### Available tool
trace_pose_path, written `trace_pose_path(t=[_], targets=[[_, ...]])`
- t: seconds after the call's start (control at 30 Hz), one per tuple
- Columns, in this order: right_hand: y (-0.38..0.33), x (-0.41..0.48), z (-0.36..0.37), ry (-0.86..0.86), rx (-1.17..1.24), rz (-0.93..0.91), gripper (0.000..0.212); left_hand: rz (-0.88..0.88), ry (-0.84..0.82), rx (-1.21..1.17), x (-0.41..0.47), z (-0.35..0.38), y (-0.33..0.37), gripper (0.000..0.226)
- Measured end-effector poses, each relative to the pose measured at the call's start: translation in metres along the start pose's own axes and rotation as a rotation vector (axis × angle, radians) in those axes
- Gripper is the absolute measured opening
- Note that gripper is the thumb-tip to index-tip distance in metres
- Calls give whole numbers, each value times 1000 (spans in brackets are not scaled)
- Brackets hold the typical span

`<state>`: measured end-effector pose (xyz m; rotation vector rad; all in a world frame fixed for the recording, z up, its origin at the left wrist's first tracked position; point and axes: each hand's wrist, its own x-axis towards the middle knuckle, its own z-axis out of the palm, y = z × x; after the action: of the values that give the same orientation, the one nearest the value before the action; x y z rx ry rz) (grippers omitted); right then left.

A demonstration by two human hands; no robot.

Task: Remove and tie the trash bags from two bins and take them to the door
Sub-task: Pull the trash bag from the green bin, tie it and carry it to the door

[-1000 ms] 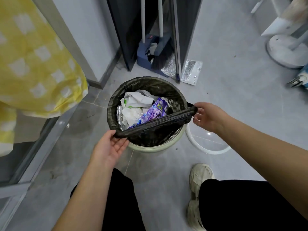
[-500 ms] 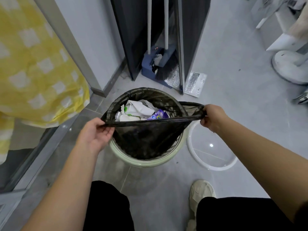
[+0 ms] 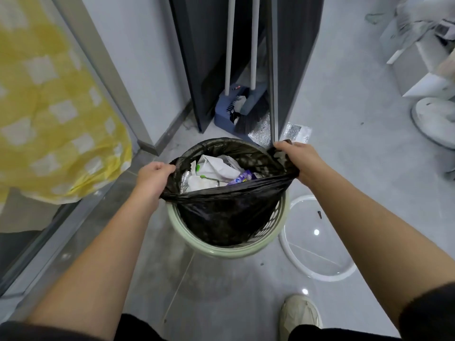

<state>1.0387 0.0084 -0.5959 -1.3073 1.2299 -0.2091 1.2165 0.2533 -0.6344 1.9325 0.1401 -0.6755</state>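
Note:
A black trash bag (image 3: 229,215) sits in a pale green round bin (image 3: 221,252) on the grey floor. White paper and a purple wrapper (image 3: 242,177) show in its open mouth. My left hand (image 3: 154,179) grips the bag's rim on the left side. My right hand (image 3: 299,159) grips the rim at the far right. The near edge of the bag is pulled off the bin and stretched between my hands. The far edge still lies over the bin's rim.
A white ring (image 3: 317,236) lies on the floor right of the bin. A blue dustpan and broom (image 3: 240,109) stand behind it between dark panels. Yellow checked cloth (image 3: 49,114) hangs at left. A fan base (image 3: 433,121) is at right. My shoe (image 3: 299,313) is near.
Both hands have moved further along the rim towards the far side, lifting the bag's near edge higher off the bin. The view has shifted closer over the bin.

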Motion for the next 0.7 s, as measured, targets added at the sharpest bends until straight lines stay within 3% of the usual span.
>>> trace_pose_path(t=[0.1,0.23,0.33,0.43,0.6,0.7], targets=[[6,9,-5,113,-229,-144,9,165,95,127,9,5,-2,16],[8,17,-14,307,-266,-208,32,339,274,612,7,-1,-3,21],[7,21,-18,352,-245,-174,32,331,366,725,9,-3,-2,8],[6,24,-14,340,-111,-131,22,287,316,655,17,-3,1,24],[1,19,-5,248,43,-160,28,145,237,325,29,4,7,34],[-4,19,-7,203,111,-112,25,199,267,309,31,7,13,31]])
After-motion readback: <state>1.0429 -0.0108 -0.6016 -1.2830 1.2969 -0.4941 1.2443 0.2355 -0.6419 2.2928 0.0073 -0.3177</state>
